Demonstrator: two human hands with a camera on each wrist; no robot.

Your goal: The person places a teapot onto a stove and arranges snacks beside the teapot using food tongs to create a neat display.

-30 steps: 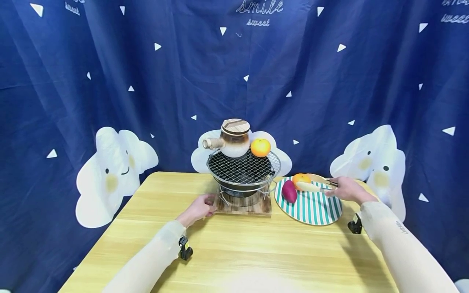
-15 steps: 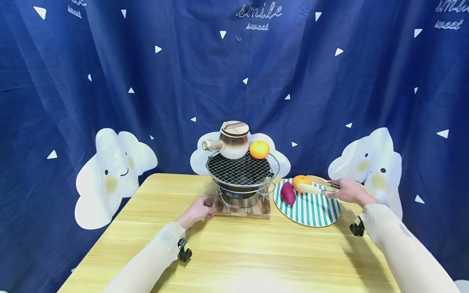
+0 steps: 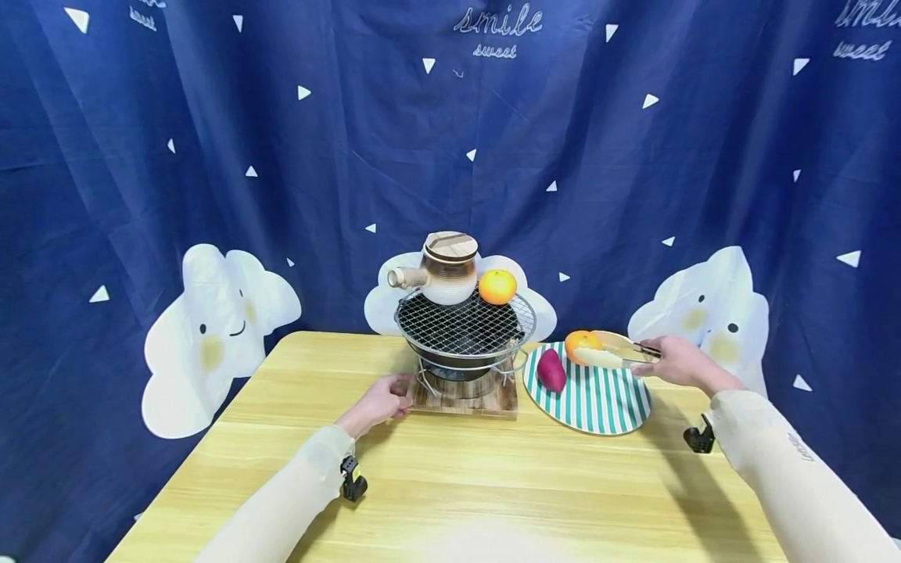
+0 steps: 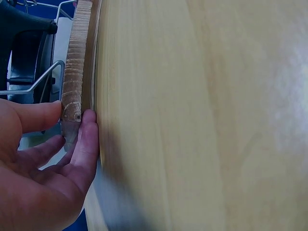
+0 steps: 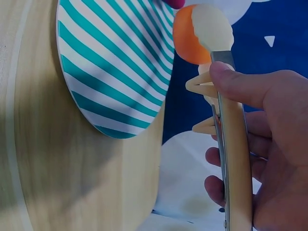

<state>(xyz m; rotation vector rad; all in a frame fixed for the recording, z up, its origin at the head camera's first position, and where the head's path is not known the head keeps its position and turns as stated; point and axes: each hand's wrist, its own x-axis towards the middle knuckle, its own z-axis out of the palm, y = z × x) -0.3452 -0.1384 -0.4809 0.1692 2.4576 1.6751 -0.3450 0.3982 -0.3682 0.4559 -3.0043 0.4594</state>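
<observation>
Nearest, the left hand pinches the left edge of the wooden board, likely steadying the grill standing on it. Right of the grill, the right hand squeezes tongs round an orange just above the striped plate. Behind, the curtain reads "smile sweet".

Light is bright and even from overhead, with a soft glare patch on the table near the head camera – shadows are faint. The head view bows at its edges like a fisheye. Both wrist views are close and soft, the table grain smeared.
</observation>
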